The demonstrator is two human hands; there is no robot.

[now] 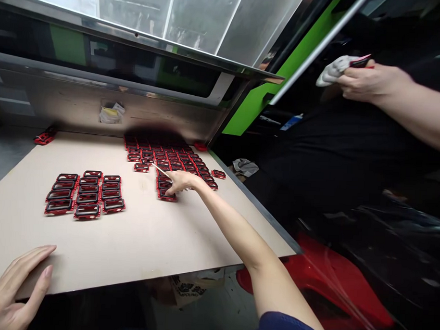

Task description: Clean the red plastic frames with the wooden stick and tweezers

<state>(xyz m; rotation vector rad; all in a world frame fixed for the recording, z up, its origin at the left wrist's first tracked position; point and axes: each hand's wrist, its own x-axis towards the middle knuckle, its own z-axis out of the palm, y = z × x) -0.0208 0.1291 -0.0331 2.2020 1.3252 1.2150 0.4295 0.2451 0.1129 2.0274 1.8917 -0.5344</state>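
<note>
My right hand [180, 181] reaches across the table with a thin pale stick [161, 169] in its fingers. Under those fingers, and seemingly touched by them, is the nearest red-and-black rectangular frame part [167, 196] of a large block of such parts [173, 156]. One single frame part [141, 167] lies just left of that block, close to the stick's tip. My left hand [19, 285] rests at the table's near left edge, fingers stretched out and holding nothing. Ahead of it stands a smaller group of frame parts [88, 197] in three columns.
The pale tabletop [141, 244] meets a metal back wall [164, 115] with a glass panel above. Red pieces [45, 137] lie at the far left corner. To the right, another person's hand [377, 84] holds a white cloth [333, 71] and a red-and-black piece. A red chair [346, 280] stands below.
</note>
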